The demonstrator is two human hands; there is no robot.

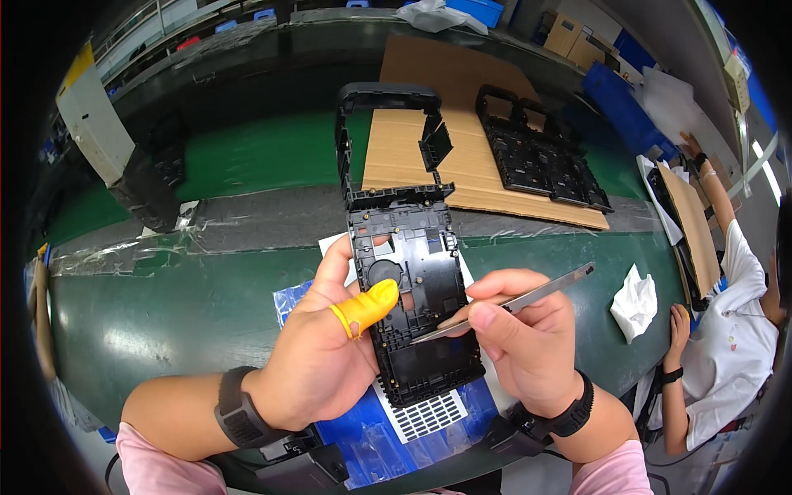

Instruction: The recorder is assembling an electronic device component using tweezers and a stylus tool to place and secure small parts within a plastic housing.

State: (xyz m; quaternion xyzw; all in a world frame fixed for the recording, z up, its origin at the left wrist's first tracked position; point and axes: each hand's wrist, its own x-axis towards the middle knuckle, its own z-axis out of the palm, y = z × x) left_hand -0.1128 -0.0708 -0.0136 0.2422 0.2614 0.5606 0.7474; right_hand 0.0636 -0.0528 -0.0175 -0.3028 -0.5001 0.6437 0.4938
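Note:
My left hand (318, 351) is closed round the left side of a black plastic housing (425, 360). A yellow finger cot (367, 309) covers its thumb, which presses on the housing's inner face. The housing has ribs, small brass-coloured inserts and an open frame at its far end. In my right hand (528, 338) a pair of metal tweezers (540, 291) is pinched between thumb and fingers. The tips reach the lower middle of the housing; whether they grip anything is too small to tell. Beneath the housing lies a white sheet of small black stickers (429, 418) on a blue plastic-wrapped pad (355, 445).
Several similar black housings (540, 153) lie on a cardboard sheet (429, 153) ahead. A crumpled white tissue (634, 304) rests on the green table (206, 305) at right. A grey post (97, 124) stands at far left. A co-worker (718, 363) sits at right beside cardboard.

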